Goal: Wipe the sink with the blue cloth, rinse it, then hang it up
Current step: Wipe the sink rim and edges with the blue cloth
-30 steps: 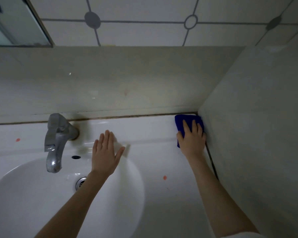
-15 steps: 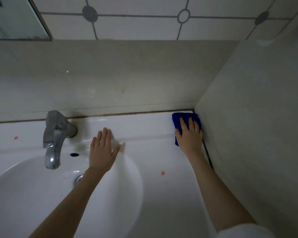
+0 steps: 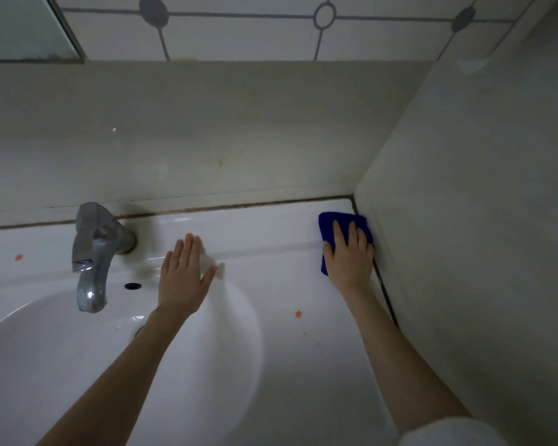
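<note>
The white sink (image 3: 290,355) fills the lower view, its round basin at the left. A folded blue cloth (image 3: 329,225) lies flat on the sink's back right corner, against the side wall. My right hand (image 3: 348,255) presses down on the cloth with fingers spread over it, hiding most of it. My left hand (image 3: 184,275) rests flat and open on the rim behind the basin, to the right of the tap, holding nothing.
A metal tap (image 3: 92,252) stands at the back left over the basin, with an overflow hole (image 3: 132,286) beside it. Small orange specks (image 3: 298,313) dot the sink top. Tiled walls close in behind and on the right (image 3: 480,220). A mirror corner (image 3: 23,27) shows top left.
My right hand and the blue cloth stay in the back right corner, barely shifting. My left hand keeps its place on the rim. The view has tilted slightly.
</note>
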